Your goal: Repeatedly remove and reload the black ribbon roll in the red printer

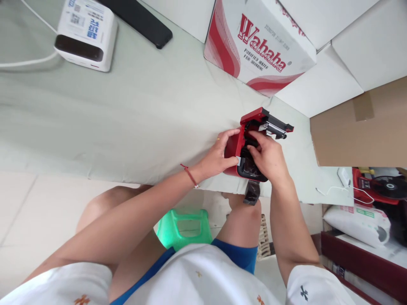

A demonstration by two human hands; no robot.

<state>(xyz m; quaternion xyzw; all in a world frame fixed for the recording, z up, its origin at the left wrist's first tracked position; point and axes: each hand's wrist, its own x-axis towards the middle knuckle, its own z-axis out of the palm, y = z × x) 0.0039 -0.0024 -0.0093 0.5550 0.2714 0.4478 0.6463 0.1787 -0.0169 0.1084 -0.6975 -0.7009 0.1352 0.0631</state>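
A small red device with a black inside and an opened lid stands at the near edge of a table covered in pale green cloth. My left hand grips its red side, thumb and fingers wrapped round it. My right hand rests on top with its fingers curled into the black opening. A dark strip hangs down from the device past the table edge, above my knee.
A white box-shaped machine with a cable sits at the far left, a black flat object beside it. A red-and-white Wahaha carton, white boxes and a brown cardboard box line the back and right. A green stool is below me.
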